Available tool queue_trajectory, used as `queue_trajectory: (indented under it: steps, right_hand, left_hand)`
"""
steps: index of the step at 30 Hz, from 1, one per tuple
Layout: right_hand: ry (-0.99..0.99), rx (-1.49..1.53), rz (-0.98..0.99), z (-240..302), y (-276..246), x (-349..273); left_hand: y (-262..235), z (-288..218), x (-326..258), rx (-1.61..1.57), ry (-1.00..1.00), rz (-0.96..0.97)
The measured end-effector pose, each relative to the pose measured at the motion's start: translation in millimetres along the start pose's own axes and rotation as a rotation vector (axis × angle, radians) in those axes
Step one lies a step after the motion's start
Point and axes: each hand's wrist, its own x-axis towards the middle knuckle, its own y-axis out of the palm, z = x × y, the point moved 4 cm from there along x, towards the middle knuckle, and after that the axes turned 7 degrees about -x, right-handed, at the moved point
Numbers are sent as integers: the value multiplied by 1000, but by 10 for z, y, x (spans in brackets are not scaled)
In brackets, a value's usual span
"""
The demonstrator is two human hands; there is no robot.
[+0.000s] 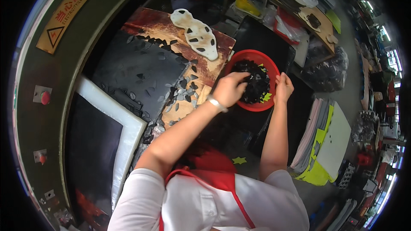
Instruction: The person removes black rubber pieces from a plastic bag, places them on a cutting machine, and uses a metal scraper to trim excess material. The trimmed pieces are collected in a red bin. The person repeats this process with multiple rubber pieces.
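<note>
A round red plastic basin point(275, 66) holds many small black pieces point(256, 81) and a few bright yellow-green scraps point(266, 98). My right hand point(284, 88) grips the basin's right rim between thumb and fingers. Over the left side of the basin, my left hand point(231, 89) reaches in with its fingers curled down at the black pieces; what lies between them is hidden. A white bracelet circles that wrist. Left of the basin, loose dark leaf-shaped pieces point(183, 92) are scattered on a worn board point(145, 19) and a black sheet point(128, 68).
A cream perforated template point(199, 38) lies on the board's far side. A white-edged frame point(128, 122) and a green machine panel point(28, 122) with red buttons stand at left. Stacked sheets point(319, 139) rise at right, beyond them a clear plastic bag point(329, 70). A shelf point(295, 6) stands far right.
</note>
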Motion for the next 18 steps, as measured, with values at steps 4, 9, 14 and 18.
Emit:
queue_trajectory:
  steps: [4,9,14,18]
  right_hand:
    - [-90,32,-14,-334,-276,-67]
    - [-7,38,237,-493,159,-968]
    - [-418,19,595,103,971,-2163]
    - [-962,-91,868,685,1562,-2985]
  left_hand:
    - [-648,-197,-825,67,-177,68]
    - [-959,-583,-2296,-163,-467,432]
    - [-1107,-597,-3367,-423,-740,79]
    - [-1049,-541,-4261,-610,-900,-313]
